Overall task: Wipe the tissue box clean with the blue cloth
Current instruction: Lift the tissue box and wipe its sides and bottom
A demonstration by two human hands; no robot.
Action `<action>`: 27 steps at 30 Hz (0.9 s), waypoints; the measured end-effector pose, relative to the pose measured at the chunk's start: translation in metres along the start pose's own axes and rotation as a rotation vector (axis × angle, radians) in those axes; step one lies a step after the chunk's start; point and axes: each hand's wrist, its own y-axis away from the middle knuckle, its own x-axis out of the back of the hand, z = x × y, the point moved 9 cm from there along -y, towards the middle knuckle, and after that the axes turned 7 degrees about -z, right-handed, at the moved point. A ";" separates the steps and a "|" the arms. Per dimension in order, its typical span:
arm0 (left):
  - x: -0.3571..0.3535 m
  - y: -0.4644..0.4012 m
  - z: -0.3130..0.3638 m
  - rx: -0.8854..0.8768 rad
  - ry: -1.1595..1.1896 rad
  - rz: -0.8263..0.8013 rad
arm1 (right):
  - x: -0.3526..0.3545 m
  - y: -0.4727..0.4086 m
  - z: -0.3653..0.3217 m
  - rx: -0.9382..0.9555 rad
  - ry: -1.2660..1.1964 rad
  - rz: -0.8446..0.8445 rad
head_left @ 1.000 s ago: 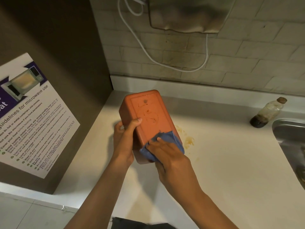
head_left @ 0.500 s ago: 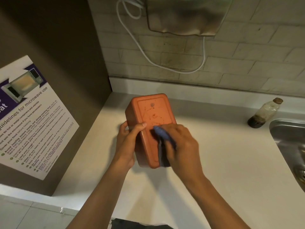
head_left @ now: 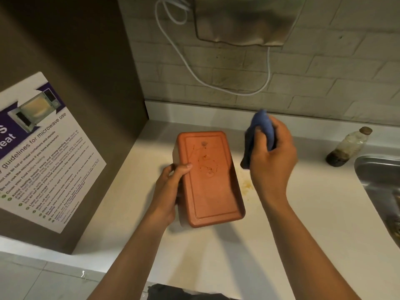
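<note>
Poster (head_left: 41, 146) reading "guidelines for microwave use", left hand (head_left: 171, 191) gripping tissue box (head_left: 211, 178), right hand (head_left: 272, 156) clutching blue cloth (head_left: 258, 133)

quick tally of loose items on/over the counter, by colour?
Orange: 1, rectangular plastic tissue box, gripped by left hand
Blue: 1, bunched cloth, gripped by right hand
Clear: 1, grimy corked bottle
Total: 3

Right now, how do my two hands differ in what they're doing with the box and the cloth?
The left hand grips the orange rectangular tissue box by its left side, low at the white counter; the right hand is raised clear of the box. The left hand holds something rigid; the right hand clutches the bunched blue cloth. Both have fingers curled round what they hold.
</note>
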 end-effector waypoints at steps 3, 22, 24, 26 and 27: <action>-0.008 0.002 -0.005 0.032 0.002 -0.034 | -0.035 0.012 -0.007 0.131 0.191 -0.186; -0.017 0.008 -0.007 0.087 -0.025 -0.308 | -0.043 0.046 0.031 0.022 0.018 -0.380; -0.019 0.009 -0.008 0.096 -0.042 -0.371 | -0.040 0.047 0.030 0.023 -0.002 -0.371; -0.018 0.007 -0.006 0.077 -0.065 -0.349 | -0.039 0.046 0.032 0.016 0.035 -0.367; -0.017 0.006 -0.005 0.058 -0.076 -0.327 | -0.037 0.043 0.033 0.015 0.092 -0.344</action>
